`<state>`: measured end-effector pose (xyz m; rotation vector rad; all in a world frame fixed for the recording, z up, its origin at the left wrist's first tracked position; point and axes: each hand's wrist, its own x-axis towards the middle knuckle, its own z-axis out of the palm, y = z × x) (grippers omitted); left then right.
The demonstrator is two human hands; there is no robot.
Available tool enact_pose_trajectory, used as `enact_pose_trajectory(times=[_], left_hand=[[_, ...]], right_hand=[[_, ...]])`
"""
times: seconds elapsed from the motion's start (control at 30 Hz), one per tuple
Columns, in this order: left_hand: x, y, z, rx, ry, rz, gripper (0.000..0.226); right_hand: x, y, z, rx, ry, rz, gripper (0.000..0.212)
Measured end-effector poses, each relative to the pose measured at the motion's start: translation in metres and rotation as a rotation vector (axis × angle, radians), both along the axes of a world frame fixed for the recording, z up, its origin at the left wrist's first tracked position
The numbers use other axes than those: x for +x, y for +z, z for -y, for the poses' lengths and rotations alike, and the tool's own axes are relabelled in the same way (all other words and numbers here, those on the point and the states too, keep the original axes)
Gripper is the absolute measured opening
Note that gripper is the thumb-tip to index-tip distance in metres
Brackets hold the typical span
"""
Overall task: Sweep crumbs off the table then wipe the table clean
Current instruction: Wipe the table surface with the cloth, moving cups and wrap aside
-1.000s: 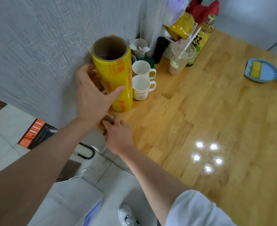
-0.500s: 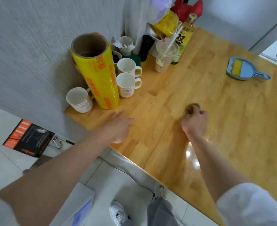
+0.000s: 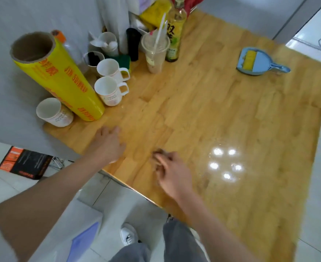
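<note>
My right hand (image 3: 172,173) is near the front edge of the wooden table (image 3: 222,114), fingers closed on a small brownish cloth (image 3: 159,152) pressed to the wood; motion blur hides its shape. Resting flat on the table left of it is my left hand (image 3: 107,144), empty, fingers together. A blue dustpan with a yellow brush (image 3: 256,62) lies at the far right of the table, well away from both hands.
A yellow cling-film roll (image 3: 61,80) stands at the back left among three white mugs (image 3: 108,91). Behind them are a plastic cup with a straw (image 3: 155,53), a bottle (image 3: 174,35) and bags. The table's front edge drops to a tiled floor.
My right hand with the cloth swept right across the table, then came back toward the front edge. My left hand let go of the cling-film roll and settled flat on the table.
</note>
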<state>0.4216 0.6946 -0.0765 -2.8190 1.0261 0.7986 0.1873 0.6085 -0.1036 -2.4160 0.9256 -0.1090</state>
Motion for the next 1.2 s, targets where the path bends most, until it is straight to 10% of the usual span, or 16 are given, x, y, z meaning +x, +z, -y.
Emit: enact_pose_trajectory(times=[0.2, 0.47, 0.77, 1.03, 1.2], left_hand=[[-0.081, 0.013, 0.025, 0.036, -0.146, -0.062, 0.064], [-0.133, 0.000, 0.015, -0.036, -0.272, -0.025, 0.065], [-0.225, 0.003, 0.020, -0.098, -0.342, -0.129, 0.062], [-0.258, -0.006, 0.029, -0.013, -0.306, -0.085, 0.072], [-0.270, -0.003, 0.031, 0.024, -0.272, -0.042, 0.070]], right_hand=[[-0.155, 0.009, 0.112, 0.010, -0.874, -0.123, 0.049], [-0.062, 0.001, -0.061, 0.050, -0.091, -0.055, 0.047], [-0.311, 0.015, 0.003, 0.150, -1.004, -0.124, 0.044], [-0.255, 0.008, -0.044, 0.113, -0.623, -0.069, 0.044], [-0.318, 0.012, -0.014, 0.118, -0.849, -0.126, 0.046]])
